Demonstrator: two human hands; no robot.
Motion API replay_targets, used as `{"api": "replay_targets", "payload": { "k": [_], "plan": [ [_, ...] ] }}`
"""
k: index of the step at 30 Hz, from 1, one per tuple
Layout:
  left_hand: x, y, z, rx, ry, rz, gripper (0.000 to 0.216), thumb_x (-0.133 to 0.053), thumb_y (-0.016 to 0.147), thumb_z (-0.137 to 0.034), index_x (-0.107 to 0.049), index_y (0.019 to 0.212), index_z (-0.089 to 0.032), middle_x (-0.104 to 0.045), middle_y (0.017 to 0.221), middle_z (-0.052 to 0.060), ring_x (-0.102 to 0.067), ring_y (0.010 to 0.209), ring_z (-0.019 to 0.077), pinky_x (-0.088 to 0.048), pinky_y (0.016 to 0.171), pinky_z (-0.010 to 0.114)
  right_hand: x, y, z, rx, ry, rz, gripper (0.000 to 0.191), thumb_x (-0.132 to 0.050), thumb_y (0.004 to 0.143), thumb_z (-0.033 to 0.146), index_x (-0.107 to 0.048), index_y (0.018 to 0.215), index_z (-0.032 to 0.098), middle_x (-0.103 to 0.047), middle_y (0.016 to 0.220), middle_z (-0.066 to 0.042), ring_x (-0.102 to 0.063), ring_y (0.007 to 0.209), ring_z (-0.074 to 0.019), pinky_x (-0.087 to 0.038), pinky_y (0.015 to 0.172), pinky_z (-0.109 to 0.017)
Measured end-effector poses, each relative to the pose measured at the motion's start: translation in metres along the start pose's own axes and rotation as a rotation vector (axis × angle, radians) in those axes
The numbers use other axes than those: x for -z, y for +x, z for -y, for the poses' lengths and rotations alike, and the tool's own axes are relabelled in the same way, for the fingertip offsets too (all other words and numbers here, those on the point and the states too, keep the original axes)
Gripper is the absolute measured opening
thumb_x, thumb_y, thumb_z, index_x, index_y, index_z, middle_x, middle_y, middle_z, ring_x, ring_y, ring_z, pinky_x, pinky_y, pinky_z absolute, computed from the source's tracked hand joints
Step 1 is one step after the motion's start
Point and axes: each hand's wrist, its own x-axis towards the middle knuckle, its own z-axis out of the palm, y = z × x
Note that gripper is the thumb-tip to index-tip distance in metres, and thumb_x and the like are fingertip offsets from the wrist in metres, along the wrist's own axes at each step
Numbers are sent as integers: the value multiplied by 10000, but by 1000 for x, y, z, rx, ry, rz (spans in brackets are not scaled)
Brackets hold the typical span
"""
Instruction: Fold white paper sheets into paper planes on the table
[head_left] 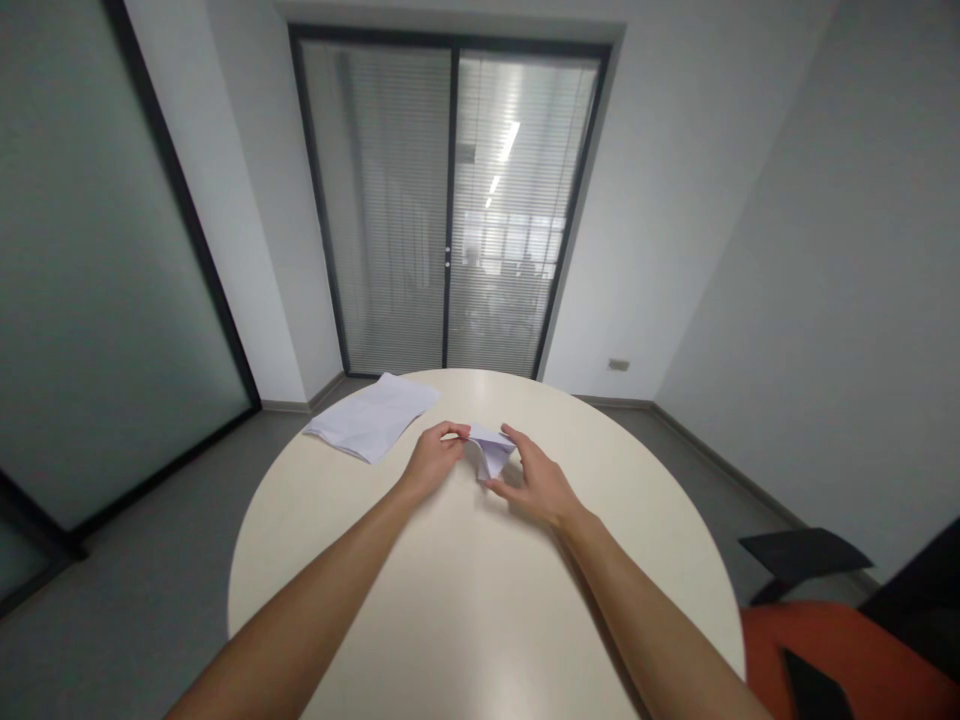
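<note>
A small folded piece of white paper [489, 449] sits between both hands near the far middle of a round cream table [480, 590]. My left hand [433, 460] pinches the paper's left corner between thumb and fingers. My right hand [536, 482] holds the paper's right side, fingers curled around its edge and thumb beneath. The paper is partly folded into a pointed shape, its lower tip touching or just above the tabletop.
A stack of white paper sheets [373, 416] lies at the table's far left edge. An orange chair with black armrest [832, 650] stands at the lower right. Glass doors with blinds [450, 210] are behind the table.
</note>
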Motion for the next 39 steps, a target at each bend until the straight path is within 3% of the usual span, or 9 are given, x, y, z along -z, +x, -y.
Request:
{"api": "replay_targets", "payload": {
  "k": [4,9,14,27,35,39],
  "plan": [
    [1,-1,-1,13,-28,27,172,-666,696,-177,-683,867,-161,-713,1166,119,-709,938,231,-567,738,320,-2,0,0,-14,-19,-8,994,-739,745,586,-254,1548,260,-400,1556,-128,-443,1380,-319,-429,1077,-502],
    [1,-3,-4,26,-62,40,191,-707,664,-185,-674,851,-163,-702,1187,133,-707,956,244,-566,805,366,-2,0,1,-30,-31,12,964,-756,743,519,-263,1532,268,-421,1543,-119,-493,1334,-307,-454,1049,-464],
    [1,-4,-9,46,-98,45,179,-703,665,-200,-669,835,-155,-692,1204,151,-711,939,243,-558,761,338,-3,-1,1,-51,-17,17,906,-756,756,466,-299,1512,266,-464,1508,-120,-575,1224,-287,-476,1005,-433],
    [5,1,-3,-18,13,-35,242,-721,710,-375,-696,829,-167,-740,996,99,-707,832,227,-553,700,325,0,0,3,-7,-29,22,439,-507,946,301,-469,1378,238,-616,1336,-96,-621,1119,-226,-493,939,-368],
    [4,1,-2,-6,35,-38,206,-698,740,-365,-636,804,-179,-729,970,79,-703,844,219,-536,675,296,-1,4,-4,7,-66,-70,331,-487,965,312,-535,1286,248,-695,1195,-64,-659,1027,-206,-517,850,-325],
    [7,0,1,-132,186,-46,130,-654,798,-262,-616,901,-193,-724,944,58,-693,846,199,-532,770,322,0,5,-3,24,-75,-113,259,-488,976,317,-597,1202,254,-724,1091,-52,-676,962,-207,-518,808,-319]
  ]
}}
